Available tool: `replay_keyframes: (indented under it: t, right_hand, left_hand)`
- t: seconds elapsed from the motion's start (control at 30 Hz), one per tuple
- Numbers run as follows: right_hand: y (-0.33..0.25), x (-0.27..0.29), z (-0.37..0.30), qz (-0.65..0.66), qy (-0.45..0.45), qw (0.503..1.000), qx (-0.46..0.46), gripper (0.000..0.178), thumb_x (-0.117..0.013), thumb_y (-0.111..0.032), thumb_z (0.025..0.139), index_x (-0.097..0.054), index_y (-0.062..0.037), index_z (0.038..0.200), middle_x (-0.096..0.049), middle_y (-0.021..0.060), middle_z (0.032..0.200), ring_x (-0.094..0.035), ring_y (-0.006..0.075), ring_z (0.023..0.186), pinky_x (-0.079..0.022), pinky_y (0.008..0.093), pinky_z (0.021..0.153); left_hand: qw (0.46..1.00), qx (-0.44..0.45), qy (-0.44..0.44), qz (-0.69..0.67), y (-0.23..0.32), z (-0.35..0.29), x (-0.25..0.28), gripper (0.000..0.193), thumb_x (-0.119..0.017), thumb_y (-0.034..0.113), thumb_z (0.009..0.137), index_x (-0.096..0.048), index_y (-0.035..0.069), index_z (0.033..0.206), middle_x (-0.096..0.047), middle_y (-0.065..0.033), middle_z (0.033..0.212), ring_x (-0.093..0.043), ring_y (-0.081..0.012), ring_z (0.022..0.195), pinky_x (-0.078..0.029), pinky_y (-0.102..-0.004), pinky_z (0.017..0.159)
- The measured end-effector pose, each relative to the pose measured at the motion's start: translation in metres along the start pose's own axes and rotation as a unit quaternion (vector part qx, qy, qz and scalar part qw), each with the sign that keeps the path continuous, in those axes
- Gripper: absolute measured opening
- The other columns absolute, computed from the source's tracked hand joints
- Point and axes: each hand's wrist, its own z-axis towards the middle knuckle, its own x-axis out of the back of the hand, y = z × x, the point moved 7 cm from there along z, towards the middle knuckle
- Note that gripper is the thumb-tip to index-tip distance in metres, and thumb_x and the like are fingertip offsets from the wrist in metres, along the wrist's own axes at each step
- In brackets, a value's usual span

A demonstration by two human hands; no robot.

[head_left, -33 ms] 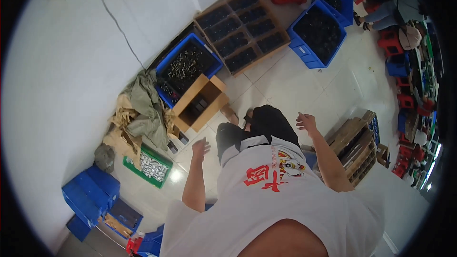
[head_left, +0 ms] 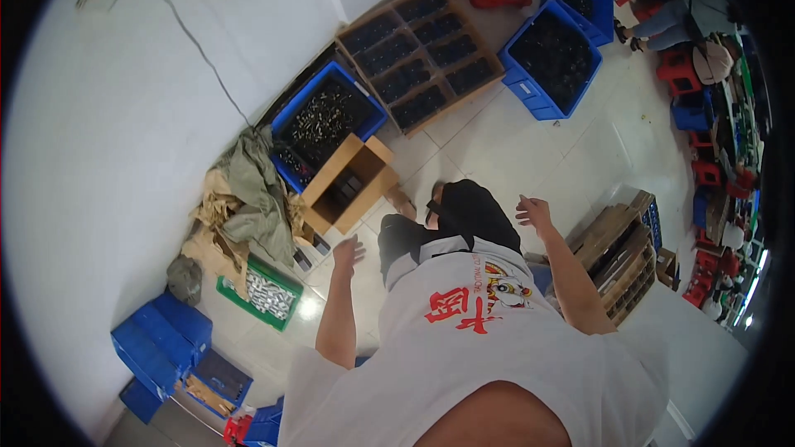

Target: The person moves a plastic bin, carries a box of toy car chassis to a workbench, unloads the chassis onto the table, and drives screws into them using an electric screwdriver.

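My left hand (head_left: 349,254) hangs in the air beside my knee, fingers stretched out and nothing in it. The nearest thing to it is an open cardboard box (head_left: 364,174) with a few dark box-like items inside. On the other side, my right hand (head_left: 533,213) is also held out with its fingers apart and holds nothing. A stack of brown divided trays (head_left: 619,257) stands below and to the right of it. Neither hand touches anything.
Behind the box stand a blue bin (head_left: 377,120) of small parts and a wooden tray (head_left: 406,126) of dark pieces. A green crate (head_left: 240,299) holds silvery parts. Crumpled grey-green cloth (head_left: 255,170) lies by the wall. Far right, people sit on red stools (head_left: 679,72).
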Motion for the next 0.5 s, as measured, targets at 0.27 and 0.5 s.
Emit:
replay_keyframes:
  t: [0.27,0.5]
  right_hand:
    - [-0.09,0.054,0.107,-0.012,0.02,0.998,-0.059,0.046,-0.065,-0.045,0.095,-0.068,0.0005,0.096,-0.071,0.0106,0.091,-0.072,0.0218,0.072,-0.059,0.0359,0.061]
    - [-0.249,0.093,0.31,-0.154,-0.034,0.987,-0.018,0.045,-0.064,-0.045,0.095,-0.069,-0.0005,0.089,-0.07,0.0089,0.084,-0.07,0.019,0.069,-0.056,0.0315,0.056]
  left_hand:
    - [0.997,-0.055,0.003,-0.045,0.17,0.048,-0.074,0.038,-0.071,0.038,0.094,-0.064,0.006,0.115,-0.071,-0.0066,0.102,-0.07,-0.0178,0.084,-0.056,-0.0339,0.073]
    - [0.993,0.041,0.095,-0.055,0.17,0.105,-0.167,0.036,-0.07,0.035,0.095,-0.064,0.004,0.113,-0.07,-0.0071,0.099,-0.07,-0.0178,0.079,-0.056,-0.0315,0.068]
